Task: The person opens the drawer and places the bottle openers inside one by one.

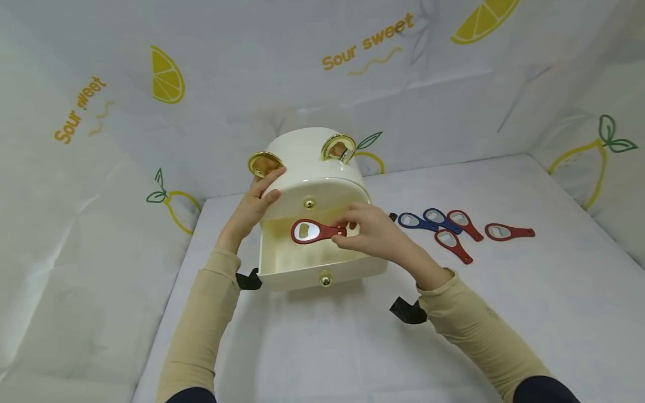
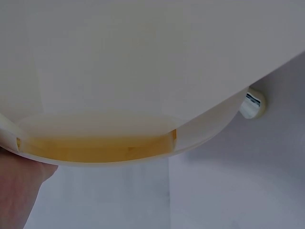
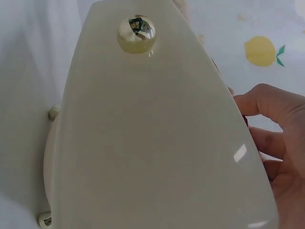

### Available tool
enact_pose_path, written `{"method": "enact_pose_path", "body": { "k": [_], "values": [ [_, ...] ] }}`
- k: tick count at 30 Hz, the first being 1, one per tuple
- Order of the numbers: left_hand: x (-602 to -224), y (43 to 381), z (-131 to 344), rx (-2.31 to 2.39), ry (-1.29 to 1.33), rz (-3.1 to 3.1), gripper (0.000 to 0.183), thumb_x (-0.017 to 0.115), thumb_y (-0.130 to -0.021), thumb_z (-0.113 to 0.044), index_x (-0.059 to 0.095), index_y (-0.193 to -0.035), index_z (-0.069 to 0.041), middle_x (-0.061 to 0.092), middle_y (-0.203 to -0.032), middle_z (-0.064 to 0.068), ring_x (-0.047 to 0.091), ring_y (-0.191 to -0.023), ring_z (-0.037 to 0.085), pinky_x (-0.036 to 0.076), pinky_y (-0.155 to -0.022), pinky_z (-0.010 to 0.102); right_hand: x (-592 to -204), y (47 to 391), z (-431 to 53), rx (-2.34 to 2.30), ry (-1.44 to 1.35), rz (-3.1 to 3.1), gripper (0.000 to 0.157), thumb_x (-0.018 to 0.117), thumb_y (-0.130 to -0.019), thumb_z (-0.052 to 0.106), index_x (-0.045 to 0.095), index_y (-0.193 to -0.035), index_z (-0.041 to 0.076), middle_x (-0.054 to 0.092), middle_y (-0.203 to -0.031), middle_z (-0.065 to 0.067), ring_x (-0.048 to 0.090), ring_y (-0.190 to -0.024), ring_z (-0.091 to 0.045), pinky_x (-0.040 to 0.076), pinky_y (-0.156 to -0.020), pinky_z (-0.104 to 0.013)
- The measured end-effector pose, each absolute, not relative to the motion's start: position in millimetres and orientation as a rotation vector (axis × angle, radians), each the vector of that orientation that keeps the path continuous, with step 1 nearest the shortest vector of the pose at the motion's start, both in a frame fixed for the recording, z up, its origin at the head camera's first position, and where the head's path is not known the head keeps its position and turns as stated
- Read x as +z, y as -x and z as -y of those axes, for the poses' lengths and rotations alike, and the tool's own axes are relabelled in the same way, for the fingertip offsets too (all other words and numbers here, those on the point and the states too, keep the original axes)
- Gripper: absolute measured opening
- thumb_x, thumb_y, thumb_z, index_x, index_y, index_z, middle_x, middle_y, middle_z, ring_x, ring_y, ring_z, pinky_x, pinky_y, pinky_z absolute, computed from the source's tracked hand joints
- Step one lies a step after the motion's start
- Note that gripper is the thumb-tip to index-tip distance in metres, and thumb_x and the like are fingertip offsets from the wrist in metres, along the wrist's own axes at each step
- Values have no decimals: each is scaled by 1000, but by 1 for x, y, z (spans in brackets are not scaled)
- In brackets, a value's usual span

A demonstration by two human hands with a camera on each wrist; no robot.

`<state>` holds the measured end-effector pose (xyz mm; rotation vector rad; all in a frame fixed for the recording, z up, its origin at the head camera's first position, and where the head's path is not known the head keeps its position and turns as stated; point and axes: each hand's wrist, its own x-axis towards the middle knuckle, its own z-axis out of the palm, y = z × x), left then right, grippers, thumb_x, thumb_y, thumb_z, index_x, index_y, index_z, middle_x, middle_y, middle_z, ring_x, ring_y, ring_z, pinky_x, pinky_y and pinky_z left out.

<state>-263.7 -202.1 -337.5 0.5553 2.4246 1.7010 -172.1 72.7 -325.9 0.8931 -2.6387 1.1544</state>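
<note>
With right hand (image 1: 375, 232), head view: pinching red, paddle-shaped, metal-centred bottle opener (image 1: 316, 230) by handle, over cream plastic drawer (image 1: 292, 281); with left hand (image 1: 250, 207), straight-fingered, touching glossy white cabinet (image 1: 307, 162). Likely light (though stiff); best gripped there. Left wrist: unseen. Right wrist: mostly hidden.

The pulled-out drawer (image 1: 292, 281) can be entered from above at its front left. Its right side is blocked by the right hand (image 1: 372, 230), its rear middle by the red bottle opener (image 1: 323, 231).

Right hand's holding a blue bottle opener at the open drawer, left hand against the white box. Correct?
The colour is wrong: the head view shows the right hand holding a red bottle opener at the open drawer. The left hand is against the white box.
</note>
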Motion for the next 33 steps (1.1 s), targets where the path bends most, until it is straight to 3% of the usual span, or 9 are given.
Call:
{"method": "enact_pose_path", "body": {
  "k": [4,11,21,33],
  "values": [
    [-338,264,203,1694,-556,-2434,58,55,-87,-49,41,-140,-30,11,-151,-6,24,-131,20,31,-100,37,-327,176,-58,1113,-938,2754,14,70,-76,17,71,-86,7,58,-78,-2,51,-72,-12,42,-62,-21],
    [-339,263,203,1682,-553,-2435,60,54,-87,-51,40,-141,-31,10,-152,-5,25,-131,22,31,-102,42,-336,183,-46,939,-1033,2888,11,68,-75,14,71,-82,6,59,-79,-3,52,-74,-13,42,-66,-21],
    [-338,263,203,1711,-576,-2418,65,56,-83,-55,41,-141,-30,12,-151,-6,26,-129,21,31,-100,39,-341,192,-34,838,-1161,2986,5,68,-78,13,71,-78,9,64,-75,1,53,-70,-10,43,-68,-22],
    [-336,263,202,1731,-585,-2401,63,57,-84,-51,40,-141,-29,12,-151,-5,26,-129,20,33,-96,32,-342,194,-32,817,-1179,3048,14,64,-80,6,68,-94,5,66,-89,-5,59,-84,-17,47,-79,-30]
  ]
}}
